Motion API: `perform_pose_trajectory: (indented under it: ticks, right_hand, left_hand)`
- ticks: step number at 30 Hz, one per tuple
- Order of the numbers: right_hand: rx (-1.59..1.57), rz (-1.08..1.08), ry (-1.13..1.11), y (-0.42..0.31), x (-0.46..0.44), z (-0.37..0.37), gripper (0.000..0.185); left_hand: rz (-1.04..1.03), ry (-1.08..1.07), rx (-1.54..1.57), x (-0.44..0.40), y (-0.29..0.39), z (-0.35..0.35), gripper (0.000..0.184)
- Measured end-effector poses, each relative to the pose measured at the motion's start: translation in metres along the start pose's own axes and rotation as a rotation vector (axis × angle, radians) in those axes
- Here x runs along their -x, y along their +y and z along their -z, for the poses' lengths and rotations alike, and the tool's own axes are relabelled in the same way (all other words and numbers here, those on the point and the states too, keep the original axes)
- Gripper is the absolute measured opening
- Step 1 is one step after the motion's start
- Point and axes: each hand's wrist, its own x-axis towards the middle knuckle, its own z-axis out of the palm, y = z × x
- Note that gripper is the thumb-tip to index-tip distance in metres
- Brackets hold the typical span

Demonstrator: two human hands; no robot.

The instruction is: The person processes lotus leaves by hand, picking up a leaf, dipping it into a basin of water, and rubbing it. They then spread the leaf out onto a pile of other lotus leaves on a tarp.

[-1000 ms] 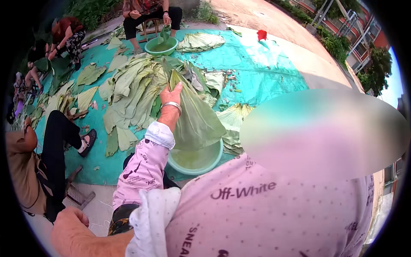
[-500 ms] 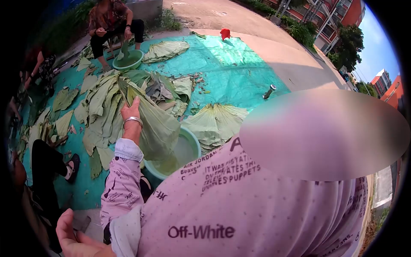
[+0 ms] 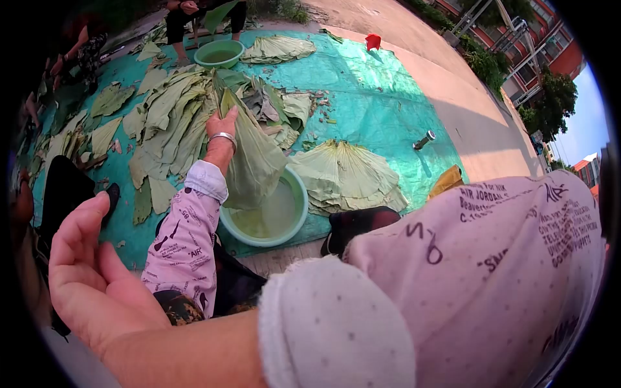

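Note:
My left hand [image 3: 221,126], with a silver bracelet on the wrist, is closed on the top of a large green leaf [image 3: 251,158]. The leaf hangs down, its lower end over a pale green basin [image 3: 299,223] of cloudy water. In the lower left foreground is my right hand [image 3: 97,278], palm showing, fingers apart and slightly curled, nothing in it. Just behind the held leaf lies a heap of large leaves [image 3: 171,123]. Right of the basin, a fanned stack of leaves [image 3: 346,174] rests on the green tarp [image 3: 381,116].
At the top, a seated person [image 3: 207,16] holds a leaf over another basin [image 3: 220,55]. Other people are at the left edge. On the tarp are another leaf stack [image 3: 278,49], a metal cylinder [image 3: 424,140] and a red object [image 3: 372,42].
The view has shifted. My right hand has come up larger into view and its fingers have spread. My left hand still holds the leaf, which hangs over the basin.

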Motion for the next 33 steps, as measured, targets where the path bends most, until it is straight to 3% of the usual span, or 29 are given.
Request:
perform_pose_trajectory:
  ticks: [2,6,19,21,24,28,33]
  right_hand:
    - [0.014,-0.005,-0.003,0.002,0.003,-0.003,0.019]
    - [0.055,-0.010,-0.024,0.005,0.001,-0.008,0.019]
    - [0.225,0.013,-0.169,-0.012,0.000,0.000,0.019]
    - [0.226,-0.061,-0.205,-0.012,0.004,-0.002,0.019]
    - [0.058,-0.357,-0.217,-0.005,0.028,0.005,0.016]
    - [-0.022,-0.231,-0.273,0.006,0.054,0.056,0.014]
    - [-0.013,-0.193,-0.154,0.009,0.063,0.069,0.015]
  left_hand:
    - [-0.117,0.017,0.084,-0.006,-0.011,-0.002,0.034]
    - [0.046,-0.010,0.125,-0.007,0.000,-0.002,0.036]
    - [-0.105,0.041,-0.021,-0.033,-0.029,0.007,0.036]
    - [-0.106,0.045,-0.027,-0.038,-0.039,0.010,0.036]
    - [-0.094,0.041,-0.028,-0.031,-0.033,0.012,0.036]
    - [-0.081,0.027,-0.023,-0.023,-0.027,0.012,0.036]
    - [-0.089,0.012,-0.023,-0.017,-0.020,0.013,0.035]
